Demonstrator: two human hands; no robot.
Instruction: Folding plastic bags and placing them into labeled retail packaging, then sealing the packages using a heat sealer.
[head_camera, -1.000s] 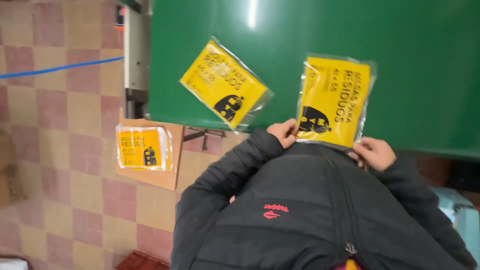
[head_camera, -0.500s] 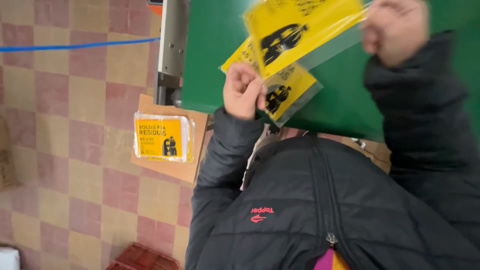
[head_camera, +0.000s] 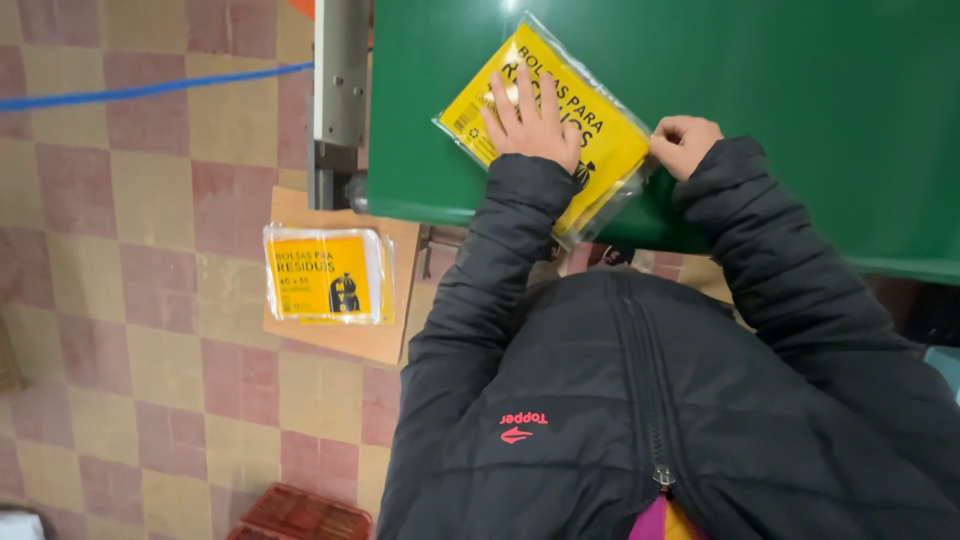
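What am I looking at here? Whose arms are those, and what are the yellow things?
There is no machine here, just a person. The picture comes from a camera worn on their head, looking down, so you see their black padded jacket and both arms. On the flat green table top lies a yellow printed plastic packet in a clear wrapper, maybe two stacked together. The left hand presses flat on it with fingers spread. The right hand is curled at the packet's edge. Lower down, on the checkered tile floor, a brown cardboard piece carries a pile of similar yellow packets.
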